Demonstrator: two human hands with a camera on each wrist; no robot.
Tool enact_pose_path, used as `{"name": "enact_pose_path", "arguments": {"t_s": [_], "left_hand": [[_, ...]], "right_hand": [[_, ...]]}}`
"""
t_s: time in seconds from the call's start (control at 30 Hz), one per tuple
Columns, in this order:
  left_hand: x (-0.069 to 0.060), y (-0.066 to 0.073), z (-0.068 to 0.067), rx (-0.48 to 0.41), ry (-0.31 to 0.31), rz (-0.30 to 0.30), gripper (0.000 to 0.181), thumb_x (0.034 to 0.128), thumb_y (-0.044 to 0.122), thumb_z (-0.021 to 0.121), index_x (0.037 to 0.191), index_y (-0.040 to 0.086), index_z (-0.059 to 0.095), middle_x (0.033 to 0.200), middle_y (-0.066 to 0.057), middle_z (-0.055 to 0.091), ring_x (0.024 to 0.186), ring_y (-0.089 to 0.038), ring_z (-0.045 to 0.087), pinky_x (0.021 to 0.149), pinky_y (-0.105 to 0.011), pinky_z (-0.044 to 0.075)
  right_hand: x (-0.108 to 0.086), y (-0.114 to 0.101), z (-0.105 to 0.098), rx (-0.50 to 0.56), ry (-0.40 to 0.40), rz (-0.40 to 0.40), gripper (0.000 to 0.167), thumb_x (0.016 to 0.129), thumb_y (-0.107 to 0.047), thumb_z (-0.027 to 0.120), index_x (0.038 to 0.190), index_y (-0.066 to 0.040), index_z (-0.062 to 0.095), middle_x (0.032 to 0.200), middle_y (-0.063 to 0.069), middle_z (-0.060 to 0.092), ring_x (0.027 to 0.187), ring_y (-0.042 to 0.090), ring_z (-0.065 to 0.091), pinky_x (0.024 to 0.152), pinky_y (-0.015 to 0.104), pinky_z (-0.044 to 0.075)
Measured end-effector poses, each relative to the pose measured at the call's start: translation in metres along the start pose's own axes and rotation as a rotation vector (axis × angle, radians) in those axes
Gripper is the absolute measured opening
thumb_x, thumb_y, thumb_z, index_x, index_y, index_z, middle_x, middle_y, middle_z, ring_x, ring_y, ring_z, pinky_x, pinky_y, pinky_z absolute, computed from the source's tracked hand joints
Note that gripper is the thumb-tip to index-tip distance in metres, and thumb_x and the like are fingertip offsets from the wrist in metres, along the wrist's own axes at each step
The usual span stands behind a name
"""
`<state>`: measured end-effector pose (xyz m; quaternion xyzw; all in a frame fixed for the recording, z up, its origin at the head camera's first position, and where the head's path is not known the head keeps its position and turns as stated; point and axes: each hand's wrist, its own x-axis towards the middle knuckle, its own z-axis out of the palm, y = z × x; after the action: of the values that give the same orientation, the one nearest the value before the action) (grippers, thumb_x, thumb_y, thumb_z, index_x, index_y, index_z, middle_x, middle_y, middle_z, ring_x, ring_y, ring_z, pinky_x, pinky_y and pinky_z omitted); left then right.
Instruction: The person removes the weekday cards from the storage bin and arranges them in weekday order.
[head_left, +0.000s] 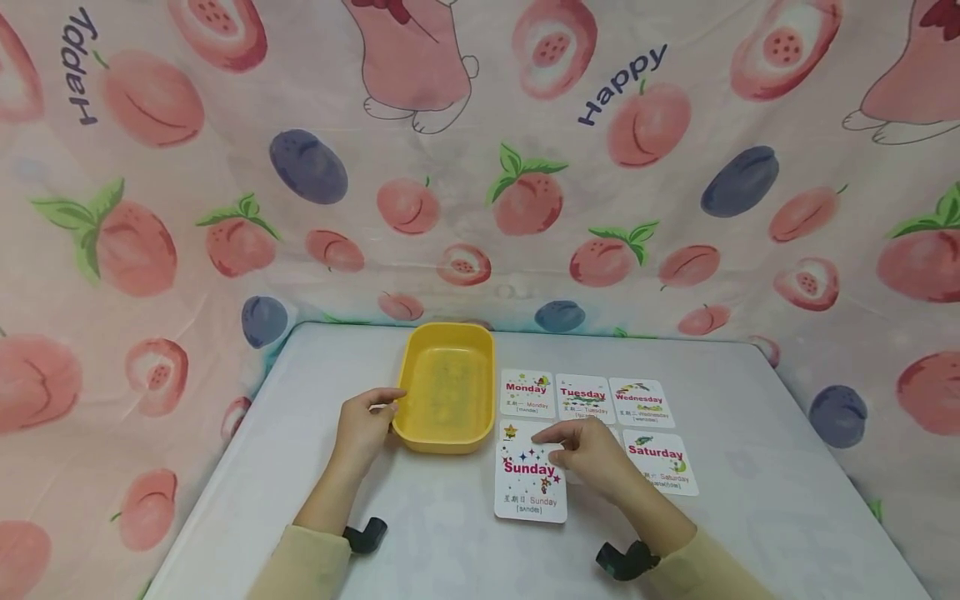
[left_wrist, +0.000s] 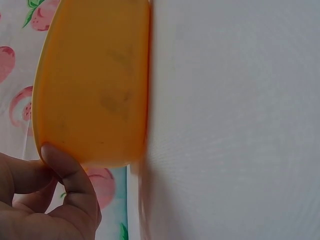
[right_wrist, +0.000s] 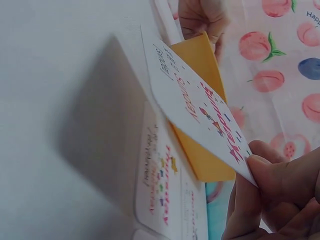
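My right hand (head_left: 596, 458) pinches the Sunday card (head_left: 531, 492) by its edge, thumb on the printed face. In the right wrist view this card (right_wrist: 195, 105) is tilted and raised off the table, with its shadow beneath. Under it lies the Thursday card (right_wrist: 155, 185), mostly hidden in the head view. My left hand (head_left: 360, 429) pinches the rim of a yellow plastic tray (head_left: 444, 446) at its left side. In the left wrist view, thumb and fingers (left_wrist: 70, 172) hold that rim.
The Monday card (head_left: 527, 404), Tuesday card (head_left: 583, 408) and Wednesday card (head_left: 642, 412) lie in a row right of the tray. Nearer stands the Saturday card (head_left: 660, 475), with another mostly covered beside it. A peach-printed cloth (head_left: 465, 208) hangs behind the white table (head_left: 442, 533).
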<state>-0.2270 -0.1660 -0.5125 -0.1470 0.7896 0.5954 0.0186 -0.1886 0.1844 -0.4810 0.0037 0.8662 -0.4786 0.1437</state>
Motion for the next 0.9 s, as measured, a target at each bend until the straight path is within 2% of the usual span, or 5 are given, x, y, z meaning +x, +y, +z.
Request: {"name": "enact_pose_path", "arguments": {"t_s": [0.13, 0.33, 0.67, 0.9], "left_hand": [[-0.001, 0.0, 0.0, 0.0, 0.002, -0.009, 0.029, 0.1053, 0.003, 0.06, 0.128, 0.007, 0.076, 0.14, -0.018, 0.067, 0.098, -0.026, 0.067, 0.074, -0.029, 0.059], [-0.001, 0.0, -0.001, -0.006, -0.001, -0.004, 0.029, 0.1054, 0.003, 0.06, 0.129, 0.006, 0.076, 0.139, -0.017, 0.066, 0.096, -0.025, 0.066, 0.073, -0.028, 0.058], [-0.001, 0.002, 0.001, 0.004, 0.009, 0.006, 0.028, 0.105, 0.003, 0.061, 0.127, 0.007, 0.077, 0.134, -0.018, 0.068, 0.088, -0.018, 0.063, 0.073, -0.029, 0.057], [-0.001, 0.002, 0.0, 0.007, 0.001, 0.005, 0.028, 0.1054, 0.003, 0.06, 0.129, 0.006, 0.076, 0.134, -0.018, 0.068, 0.088, -0.019, 0.062, 0.072, -0.029, 0.056]], "right_hand": [[-0.002, 0.009, 0.006, -0.009, -0.004, 0.011, 0.033, 0.088, 0.007, 0.075, 0.105, -0.019, 0.086, 0.097, 0.0, 0.073, 0.079, 0.019, 0.049, 0.059, 0.022, 0.039], [-0.007, 0.019, 0.014, -0.044, -0.001, 0.028, 0.033, 0.087, 0.007, 0.077, 0.101, -0.021, 0.086, 0.104, -0.003, 0.076, 0.084, 0.019, 0.051, 0.062, 0.023, 0.039], [-0.013, 0.025, 0.021, -0.117, 0.019, 0.011, 0.033, 0.083, 0.006, 0.079, 0.096, -0.023, 0.086, 0.114, -0.003, 0.081, 0.097, 0.018, 0.058, 0.081, 0.032, 0.045], [-0.017, 0.024, 0.026, -0.172, 0.008, -0.002, 0.032, 0.082, 0.005, 0.079, 0.093, -0.024, 0.085, 0.108, -0.004, 0.081, 0.09, 0.017, 0.058, 0.076, 0.03, 0.044]]}}
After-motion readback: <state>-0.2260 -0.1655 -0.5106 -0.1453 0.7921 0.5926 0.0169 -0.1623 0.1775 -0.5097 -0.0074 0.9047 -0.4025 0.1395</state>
